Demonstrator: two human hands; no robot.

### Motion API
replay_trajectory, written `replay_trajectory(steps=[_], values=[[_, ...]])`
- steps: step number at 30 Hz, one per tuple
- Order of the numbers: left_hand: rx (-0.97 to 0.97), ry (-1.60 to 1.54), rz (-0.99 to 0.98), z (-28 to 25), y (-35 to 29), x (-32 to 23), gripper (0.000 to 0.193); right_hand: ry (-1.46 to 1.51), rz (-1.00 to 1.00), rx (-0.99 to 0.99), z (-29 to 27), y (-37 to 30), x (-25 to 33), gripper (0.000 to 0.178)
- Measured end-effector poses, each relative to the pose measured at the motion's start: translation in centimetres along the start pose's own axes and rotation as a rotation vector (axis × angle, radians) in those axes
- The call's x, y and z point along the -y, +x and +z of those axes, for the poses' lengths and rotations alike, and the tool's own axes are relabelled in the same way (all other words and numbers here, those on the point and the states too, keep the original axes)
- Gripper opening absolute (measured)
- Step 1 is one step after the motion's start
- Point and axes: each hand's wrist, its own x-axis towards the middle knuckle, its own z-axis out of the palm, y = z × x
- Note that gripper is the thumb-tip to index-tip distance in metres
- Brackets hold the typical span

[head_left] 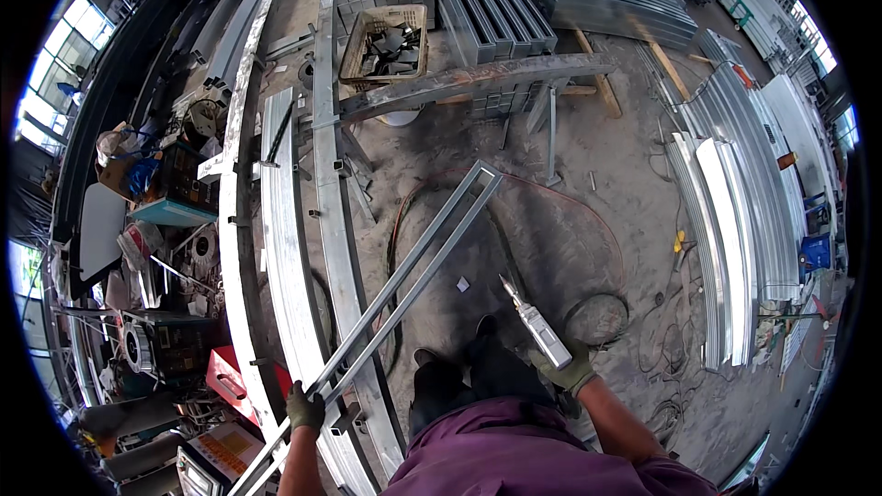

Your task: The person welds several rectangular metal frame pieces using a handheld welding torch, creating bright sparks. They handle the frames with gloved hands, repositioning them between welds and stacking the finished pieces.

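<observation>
No words, numbers or signs readable from here. Orange panel (230,444) atop boxy machine (197,475), low on left: any print too small, blurred to make out.

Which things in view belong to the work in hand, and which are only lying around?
Apparently in use:
long, narrow silver metal frame, in the gloved left hand
silver, pointed handheld tool, in the gloved right hand

Apparently just lying about:
rectangular beige plastic basket
small whitish scrap
red, box-shaped case
</observation>
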Motion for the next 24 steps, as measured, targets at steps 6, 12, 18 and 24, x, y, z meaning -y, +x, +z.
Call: replay_trajectory(steps=[6,12,18,24], values=[[-0.199,-0.214,0.414,-0.4,-1.3,-15.6,0.053,0.004,-0.041,-0.021,-2.1,2.9,-2.6,0.041],[-0.049,-0.247,0.693,-2.6,0.6,-35.1,0.062,0.11,-0.059,-0.224,-3.7,5.1,-1.5,0.03],[0.049,0.008,0.939,0.0,7.0,-51.0,0.094,0.072,-0.056,-0.282,-5.6,6.4,1.0,0.026],[0.188,0.29,0.943,0.8,12.1,-61.7,0.098,0.312,0.103,-0.39,-6.5,8.1,7.1,0.016]])
